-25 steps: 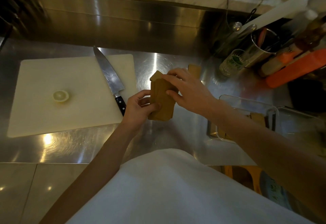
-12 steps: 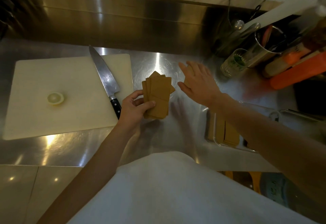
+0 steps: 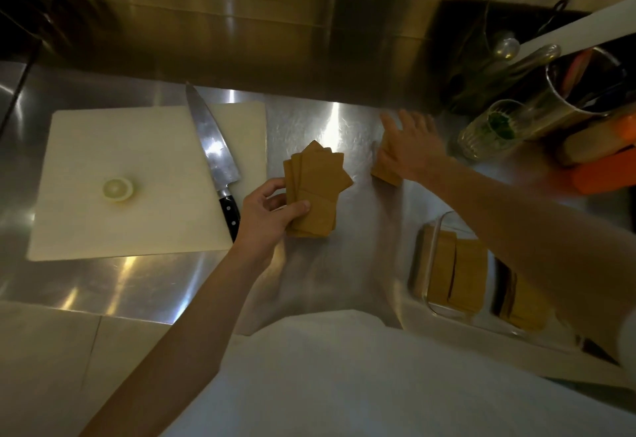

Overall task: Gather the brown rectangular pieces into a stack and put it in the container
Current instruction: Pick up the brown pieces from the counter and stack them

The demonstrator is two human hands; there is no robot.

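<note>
My left hand [image 3: 272,211] grips a fanned stack of brown rectangular pieces [image 3: 318,185] by its lower left corner, just above the steel counter. To the right, my right hand [image 3: 411,149] lies flat, fingers spread, on top of another brown piece [image 3: 385,173] resting on the counter; only that piece's near corner shows. A clear glass container [image 3: 432,240] sits at the lower right, with more brown pieces [image 3: 457,275] laid inside, partly hidden by my right forearm.
A white cutting board [image 3: 103,230] lies at the left with a lemon end [image 3: 117,189] and a chef's knife [image 3: 213,151] on it. A ribbed glass [image 3: 495,128], a metal utensil cup [image 3: 581,92] and orange items [image 3: 605,171] crowd the far right. A steel backsplash rises behind.
My right hand left the stack and reached out to the right, landing on the loose brown piece. My left hand still holds the stack, now fanned out and lower.
</note>
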